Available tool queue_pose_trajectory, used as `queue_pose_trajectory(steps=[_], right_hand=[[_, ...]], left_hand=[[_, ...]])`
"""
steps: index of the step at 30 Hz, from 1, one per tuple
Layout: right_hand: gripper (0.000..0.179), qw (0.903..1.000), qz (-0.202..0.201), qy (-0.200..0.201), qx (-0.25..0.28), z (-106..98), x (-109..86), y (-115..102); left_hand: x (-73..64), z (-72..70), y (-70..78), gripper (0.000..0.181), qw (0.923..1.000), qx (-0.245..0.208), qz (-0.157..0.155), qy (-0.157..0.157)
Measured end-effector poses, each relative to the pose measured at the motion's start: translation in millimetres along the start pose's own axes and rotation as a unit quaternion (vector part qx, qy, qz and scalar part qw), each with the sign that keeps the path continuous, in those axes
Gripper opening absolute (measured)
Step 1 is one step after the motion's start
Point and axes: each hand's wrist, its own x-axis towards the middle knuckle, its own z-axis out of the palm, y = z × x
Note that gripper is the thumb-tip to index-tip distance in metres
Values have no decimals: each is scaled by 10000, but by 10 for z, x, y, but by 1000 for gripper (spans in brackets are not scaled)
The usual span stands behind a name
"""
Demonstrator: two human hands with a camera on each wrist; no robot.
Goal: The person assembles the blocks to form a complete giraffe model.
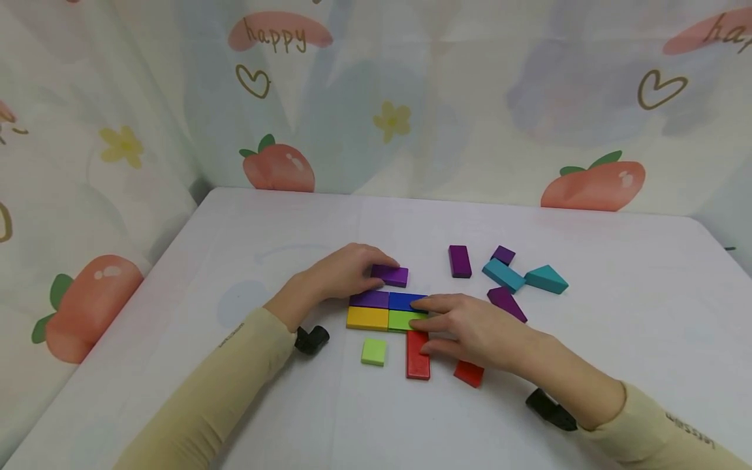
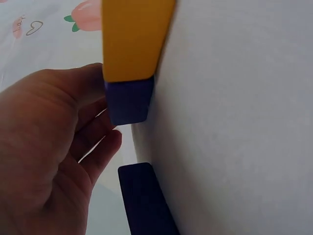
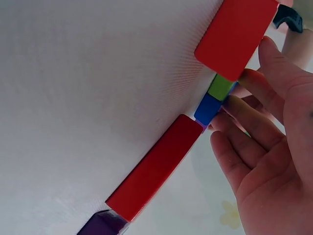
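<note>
In the head view my left hand (image 1: 346, 271) pinches a purple block (image 1: 395, 276) between thumb and fingers, just behind a two-by-two group of blocks. That group has a violet block (image 1: 369, 299) and a blue block (image 1: 405, 301) behind a yellow block (image 1: 367, 318) and a green block (image 1: 402, 320). My right hand (image 1: 478, 329) extends its fingers onto the right ends of the blue and green blocks. Its thumb touches the side of a long red block (image 1: 418, 362) that stands in front of the green one.
A small light-green block (image 1: 373, 352) lies at the near left, and another red block (image 1: 469, 374) sits below my right hand. Farther right are a dark purple block (image 1: 460, 262), teal blocks (image 1: 503, 275) and more purple pieces (image 1: 506, 304) on the white table (image 1: 282, 228).
</note>
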Motion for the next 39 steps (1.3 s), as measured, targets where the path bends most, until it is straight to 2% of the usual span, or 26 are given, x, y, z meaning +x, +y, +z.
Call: queue_pose_trajectory(steps=[4,8,16,22,26,29,34,39], right_hand=[[39,10000,-1,-25,-55,-2,12,-1],[39,9999,14,-56,-101,-5,17,1],[38,10000,52,-31,-51,-2,-3,10],[40,10000,53,-22,-5,0,7,13],[40,10000,-8,-9,-33,-5,13,12],[40,9999,-60,-11,-85,-12,21,11],[41,9999,-49,-53,-115,-15,23,9],[41,9999,25,-92,-100,-12,18,2]], left_hand=[[-59,-20,-19,41,9998,-72,-131,114],[-234,-59,-49,42,9986,-171,-242,438],[-775,-79,7,39,9937,13,-77,1120],[-1195,26,145,37,9911,135,-124,1322],[-1406,146,234,36,9898,428,-207,1341],[-1508,241,308,36,9893,647,-313,1267],[-1559,366,433,37,9908,775,-511,982],[-1611,373,477,49,9948,511,-643,596]])
